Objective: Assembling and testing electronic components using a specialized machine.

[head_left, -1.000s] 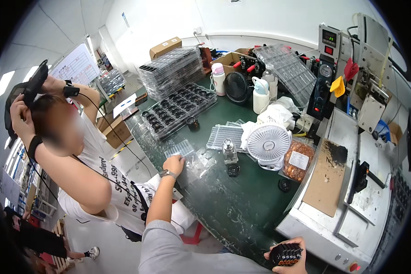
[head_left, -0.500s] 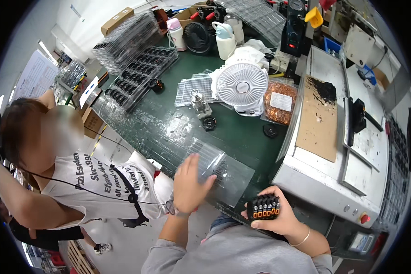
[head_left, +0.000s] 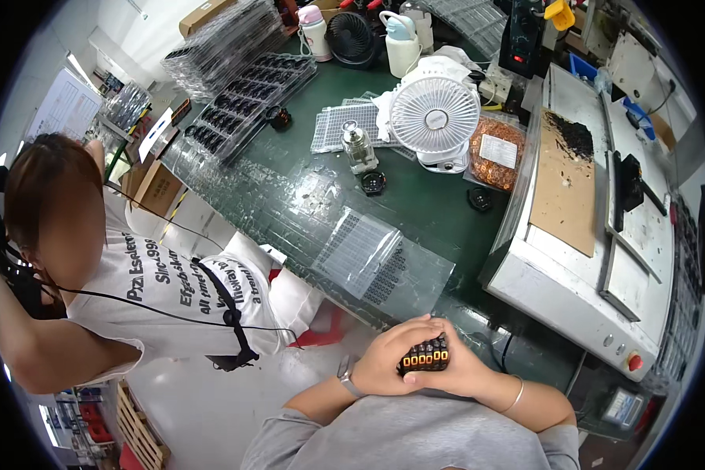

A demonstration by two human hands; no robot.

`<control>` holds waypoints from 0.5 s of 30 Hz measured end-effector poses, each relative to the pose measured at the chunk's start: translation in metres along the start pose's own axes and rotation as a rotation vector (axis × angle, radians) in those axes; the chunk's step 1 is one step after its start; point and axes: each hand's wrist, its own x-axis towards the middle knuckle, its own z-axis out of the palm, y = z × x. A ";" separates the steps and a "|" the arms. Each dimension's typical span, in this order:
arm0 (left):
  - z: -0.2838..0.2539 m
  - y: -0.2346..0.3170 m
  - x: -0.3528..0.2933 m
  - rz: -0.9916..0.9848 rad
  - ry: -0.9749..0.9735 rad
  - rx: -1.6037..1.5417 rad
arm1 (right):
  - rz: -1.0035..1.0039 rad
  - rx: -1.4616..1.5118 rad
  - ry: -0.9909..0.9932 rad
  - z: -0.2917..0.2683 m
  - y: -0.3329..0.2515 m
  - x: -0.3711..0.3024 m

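Close to my body, just off the near table edge, I hold a stacked row of black round parts [head_left: 424, 356] with orange rectangular marks along its side. My left hand [head_left: 377, 359] is wrapped round its left end. The right hand [head_left: 464, 368] closes over the other end, thumb along the bottom. Fingers hide both ends of the row. Beyond the hands, a clear plastic bag with gridded sheets [head_left: 356, 249] lies on the green table [head_left: 290, 211]. Farther off are a loose black round part [head_left: 372, 182], a second black round part [head_left: 479, 198] and a glass bottle [head_left: 358, 149].
A white fan [head_left: 435, 117] stands beside a bag of orange rings [head_left: 496, 153]. Clear trays of black parts [head_left: 247, 110] sit at far left, near bottles. A white machine [head_left: 517, 282] borders the right. Another person [head_left: 172, 298] is close on the left.
My left hand has come from above the clear bag down to the stacked parts and closed on them. My right hand has drawn them slightly left. The view has shifted.
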 end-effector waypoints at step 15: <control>-0.069 -0.043 -0.028 -0.080 -0.302 -0.113 | -0.487 -1.091 0.436 0.009 0.043 0.104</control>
